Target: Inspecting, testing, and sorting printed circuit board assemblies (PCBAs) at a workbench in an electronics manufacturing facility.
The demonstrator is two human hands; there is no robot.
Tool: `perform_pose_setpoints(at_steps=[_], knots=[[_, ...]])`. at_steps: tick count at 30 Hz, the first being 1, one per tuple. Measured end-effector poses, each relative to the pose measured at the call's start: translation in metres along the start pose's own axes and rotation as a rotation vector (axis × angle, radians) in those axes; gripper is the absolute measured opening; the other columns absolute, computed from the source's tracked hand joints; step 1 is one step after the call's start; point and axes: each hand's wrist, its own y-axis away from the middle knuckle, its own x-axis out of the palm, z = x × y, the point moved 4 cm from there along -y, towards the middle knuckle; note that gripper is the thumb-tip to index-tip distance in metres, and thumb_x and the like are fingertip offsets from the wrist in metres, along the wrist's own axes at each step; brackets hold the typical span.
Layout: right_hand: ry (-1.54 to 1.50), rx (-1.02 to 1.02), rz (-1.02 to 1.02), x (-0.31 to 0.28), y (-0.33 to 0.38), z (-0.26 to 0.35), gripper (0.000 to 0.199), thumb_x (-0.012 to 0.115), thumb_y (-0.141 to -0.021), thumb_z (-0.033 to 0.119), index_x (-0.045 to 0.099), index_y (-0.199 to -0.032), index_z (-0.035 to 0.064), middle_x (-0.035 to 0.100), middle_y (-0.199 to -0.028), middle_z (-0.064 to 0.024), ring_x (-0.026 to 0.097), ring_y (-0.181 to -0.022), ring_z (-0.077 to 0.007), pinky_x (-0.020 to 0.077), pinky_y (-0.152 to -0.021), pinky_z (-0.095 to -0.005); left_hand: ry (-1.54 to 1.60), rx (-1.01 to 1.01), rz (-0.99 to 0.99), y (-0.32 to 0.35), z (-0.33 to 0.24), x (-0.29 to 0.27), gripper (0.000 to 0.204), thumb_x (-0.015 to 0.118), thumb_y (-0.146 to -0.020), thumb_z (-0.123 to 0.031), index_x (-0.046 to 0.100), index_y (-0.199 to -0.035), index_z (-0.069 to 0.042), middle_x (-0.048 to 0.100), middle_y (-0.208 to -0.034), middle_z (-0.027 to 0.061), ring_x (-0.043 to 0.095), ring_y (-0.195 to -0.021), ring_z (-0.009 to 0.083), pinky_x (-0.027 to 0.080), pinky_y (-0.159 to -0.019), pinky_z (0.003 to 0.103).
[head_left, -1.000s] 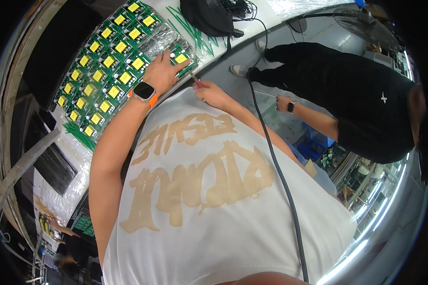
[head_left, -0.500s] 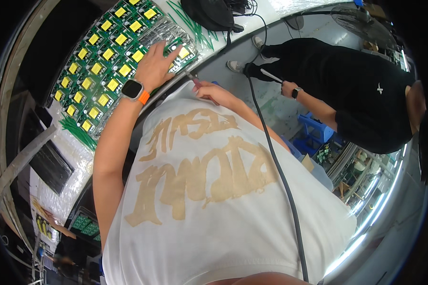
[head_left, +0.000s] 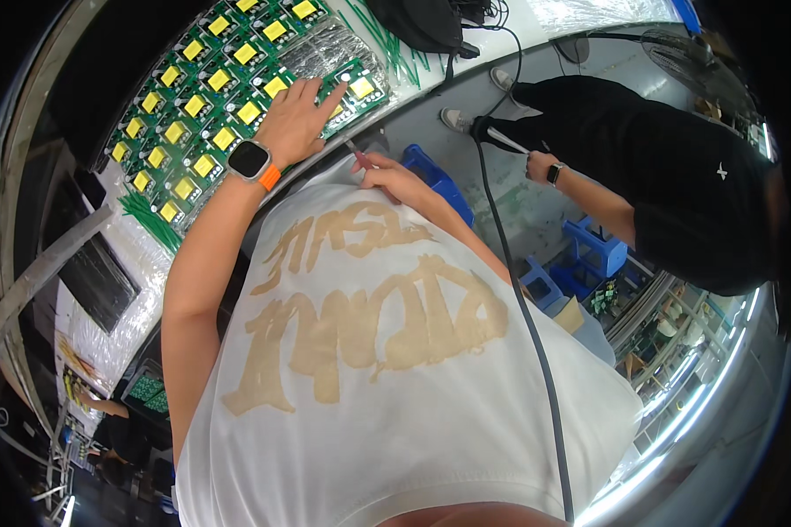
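Note:
My left hand [head_left: 292, 126] lies palm down over the near edge of a large array of green circuit boards [head_left: 204, 127], each with a yellow block on it. Its fingers are spread, covering part of a board beside one with a yellow component [head_left: 361, 88]. Close to the table edge, in front of my shirt, my right hand [head_left: 390, 178] is closed around a small tool [head_left: 360, 158] with a dark red handle. Its thin, pale tip points toward the boards and my left hand; the exact kind of tool cannot be made out.
Green strips [head_left: 387, 39] lie beyond the boards next to a black bag [head_left: 417, 22]. More green strips [head_left: 149, 220] lie at left. A black cable [head_left: 523, 325] crosses my front. At right stands a person in black [head_left: 668, 167], holding something long; blue stools [head_left: 593, 246] are nearby.
The whole view has shifted slightly, bringing more of a blue stool into sight beside my right forearm. Both hands keep nearly the same place and pose.

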Motion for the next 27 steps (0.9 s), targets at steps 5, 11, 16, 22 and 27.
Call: perform_pose_setpoints(at_steps=[5, 11, 16, 22, 27], knots=[[-0.042, 0.017, -0.028, -0.001, 0.001, -0.009, 0.037, 0.057, -0.075, 0.022, 0.062, -0.11, 0.0123, 0.052, -0.078, 0.004, 0.038, -0.059, -0.0055, 0.0252, -0.05, -0.0193, 0.008, 0.01, -0.052, 0.0, -0.001, 0.009, 0.094, 0.077, -0.064, -0.01, 0.035, -0.148, -0.013, 0.044, -0.134, 0.0181, 0.046, -0.115, 0.0352, 0.046, -0.094, 0.038], [-0.042, 0.01, -0.023, -0.001, -0.002, -0.009, 0.038, 0.055, -0.075, 0.02, 0.062, -0.112, 0.0117, 0.052, -0.077, 0.0031, 0.039, -0.06, -0.0057, 0.0253, -0.05, -0.0187, 0.046, 0.006, 0.006, -0.002, 0.002, 0.005, 0.094, 0.075, -0.063, -0.009, 0.035, -0.148, -0.011, 0.044, -0.133, 0.0185, 0.047, -0.113, 0.0356, 0.046, -0.094, 0.038], [-0.059, -0.033, -0.003, -0.004, -0.009, -0.012, 0.038, 0.054, -0.075, 0.016, 0.062, -0.112, 0.0105, 0.053, -0.078, 0.0023, 0.041, -0.063, -0.0061, 0.028, -0.054, -0.0188, 0.047, 0.02, -0.011, -0.004, 0.004, 0.003, 0.094, 0.075, -0.063, -0.01, 0.034, -0.149, -0.01, 0.044, -0.133, 0.0187, 0.047, -0.112, 0.0357, 0.046, -0.094, 0.039], [-0.122, -0.051, 0.015, -0.005, -0.018, -0.023, 0.038, 0.052, -0.075, 0.012, 0.062, -0.111, 0.0096, 0.053, -0.078, 0.0021, 0.042, -0.069, -0.0066, 0.0304, -0.06, -0.0183, 0.032, 0.019, -0.001, -0.005, 0.007, 0.006, 0.093, 0.075, -0.066, -0.012, 0.034, -0.149, -0.011, 0.045, -0.133, 0.0185, 0.047, -0.111, 0.0354, 0.047, -0.093, 0.039], [-0.219, -0.055, 0.063, -0.004, -0.018, -0.023, 0.037, 0.051, -0.075, 0.01, 0.061, -0.11, 0.0092, 0.052, -0.077, 0.0018, 0.043, -0.071, -0.007, 0.0308, -0.063, -0.0177, 0.044, 0.012, -0.009, -0.006, 0.008, 0.002, 0.087, 0.075, -0.071, -0.016, 0.036, -0.148, -0.013, 0.048, -0.129, 0.017, 0.048, -0.108, 0.0346, 0.048, -0.09, 0.039]])
